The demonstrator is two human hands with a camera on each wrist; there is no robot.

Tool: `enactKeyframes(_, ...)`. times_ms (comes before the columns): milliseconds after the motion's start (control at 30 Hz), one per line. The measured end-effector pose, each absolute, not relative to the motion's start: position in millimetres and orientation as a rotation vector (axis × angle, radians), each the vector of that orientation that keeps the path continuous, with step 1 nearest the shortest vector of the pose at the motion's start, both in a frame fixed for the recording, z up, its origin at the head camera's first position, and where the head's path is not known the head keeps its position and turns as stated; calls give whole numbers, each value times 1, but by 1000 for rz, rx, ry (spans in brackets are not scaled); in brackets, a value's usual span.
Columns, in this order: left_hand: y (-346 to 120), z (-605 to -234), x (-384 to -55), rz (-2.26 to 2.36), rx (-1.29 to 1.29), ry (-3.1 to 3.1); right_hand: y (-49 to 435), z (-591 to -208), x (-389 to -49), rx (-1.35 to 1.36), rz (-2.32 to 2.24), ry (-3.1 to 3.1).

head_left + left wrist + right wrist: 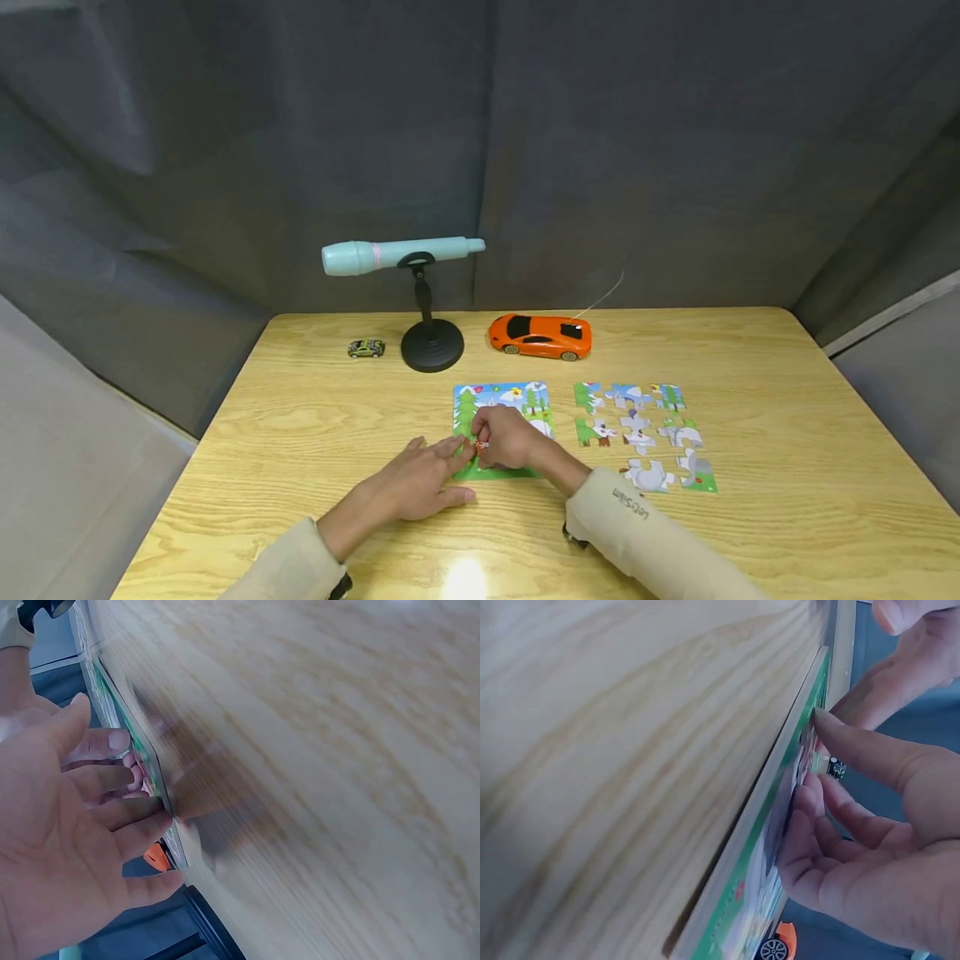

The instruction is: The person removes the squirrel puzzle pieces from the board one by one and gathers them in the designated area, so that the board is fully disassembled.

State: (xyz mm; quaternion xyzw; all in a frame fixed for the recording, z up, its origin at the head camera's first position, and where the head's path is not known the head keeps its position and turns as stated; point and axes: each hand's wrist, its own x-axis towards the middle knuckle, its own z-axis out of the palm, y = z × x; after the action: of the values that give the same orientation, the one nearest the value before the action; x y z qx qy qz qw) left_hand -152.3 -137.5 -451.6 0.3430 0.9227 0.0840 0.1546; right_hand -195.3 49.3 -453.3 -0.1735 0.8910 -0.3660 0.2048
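Note:
A jigsaw puzzle board (467, 406) with a green, blue and white picture lies flat on the table. Over its lower left part, my right hand (506, 437) pinches a small reddish puzzle piece (482, 447) between thumb and fingers; the piece is mostly hidden. My left hand (423, 479) rests palm down with fairly straight fingers, the fingertips touching the board's left side. Seen from the right wrist, the thumb (862, 746) and curled fingers come down at the board's surface. In the left wrist view, the left hand's fingers (112, 814) reach the board's edge.
Several loose puzzle pieces (637, 437) lie in rough rows right of the board. Behind it stand an orange toy car (540, 337), a black stand (432, 346) carrying a light blue microphone (405, 254), and a small green toy car (366, 348). Dark curtain (637, 150) hangs behind the table.

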Motion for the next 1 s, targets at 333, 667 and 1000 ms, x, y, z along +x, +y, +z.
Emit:
enactKeyframes(333,-137,-451,-154,253,981,2619,46,-456,-198,-454,-970,2528)
enactKeyframes(667,-138,-451,-154,262,969,2631,51,-454,-200,-473,-1024,2520)
enactKeyframes(1000,-138,-451,-154,250,971,2636,79,-452,-206,-424,-1168,2438)
